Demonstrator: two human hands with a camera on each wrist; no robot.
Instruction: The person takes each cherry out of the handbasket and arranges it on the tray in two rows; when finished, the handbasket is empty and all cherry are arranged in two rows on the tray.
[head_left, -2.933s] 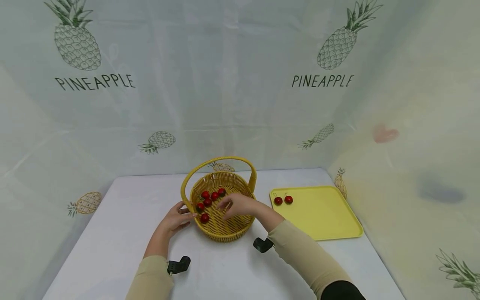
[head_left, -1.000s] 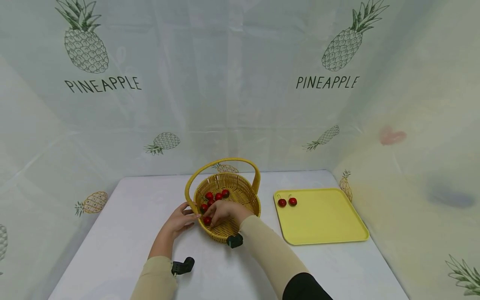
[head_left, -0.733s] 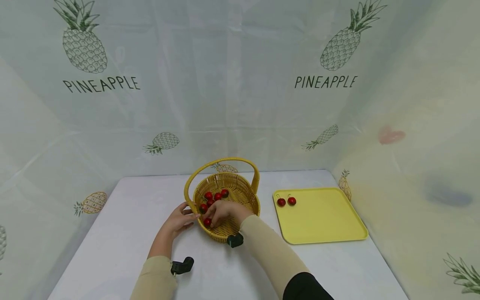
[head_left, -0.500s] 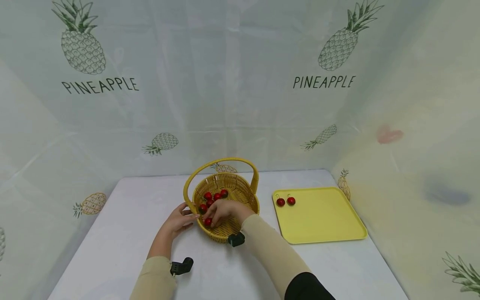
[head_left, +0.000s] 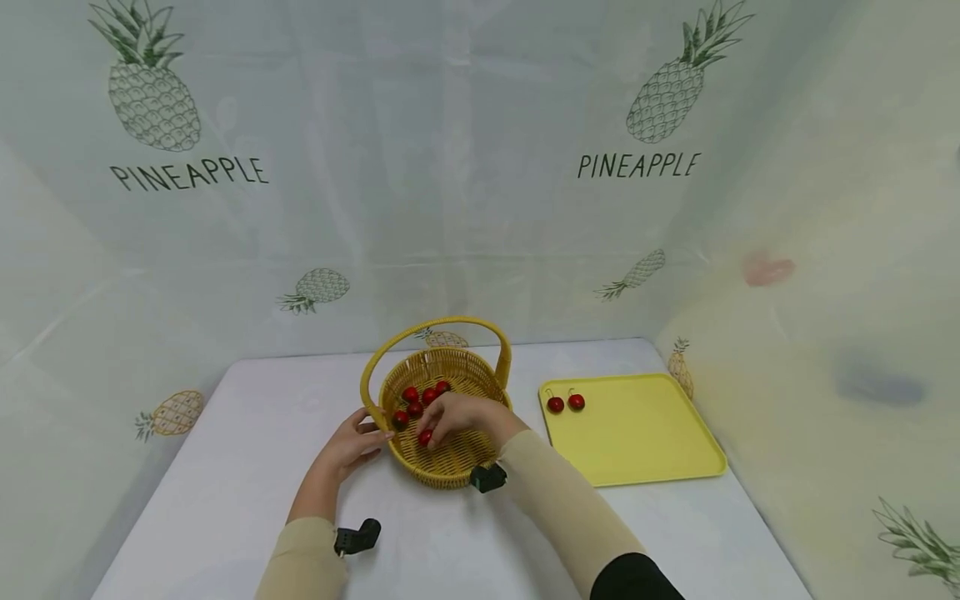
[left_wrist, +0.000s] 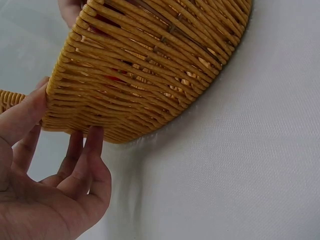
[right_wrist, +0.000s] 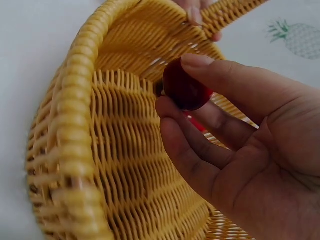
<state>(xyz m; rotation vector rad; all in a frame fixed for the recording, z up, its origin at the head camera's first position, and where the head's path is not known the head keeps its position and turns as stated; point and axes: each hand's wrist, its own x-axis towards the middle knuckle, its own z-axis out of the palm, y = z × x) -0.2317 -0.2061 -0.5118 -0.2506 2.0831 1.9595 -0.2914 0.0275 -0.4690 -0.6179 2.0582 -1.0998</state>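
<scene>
A round yellow wicker basket (head_left: 459,457) with a tall arched handle stands on the table. My left hand (head_left: 351,448) holds its left side where the handle joins; in the left wrist view the thumb lies at the rim (left_wrist: 59,67) and fingertips press the woven outer wall. Over the basket's inside, my right hand (head_left: 467,415) pinches a dark red cherry (right_wrist: 182,89) between thumb and fingers. Several more cherries (head_left: 416,409) lie together in the left and back part of the basket, partly hidden from the right wrist view by the hand.
To the right of the basket lies a flat yellow tray (head_left: 645,433), with two stemmed cherries (head_left: 576,402) at its back left corner. The white tabletop (head_left: 427,546) meets a pineapple-print curtain (head_left: 450,208) behind and at the sides.
My right hand first hovered over the basket, then reached to the cherry at the lower left. Now it has lifted that cherry and shifted slightly right. My left hand stays on the basket.
</scene>
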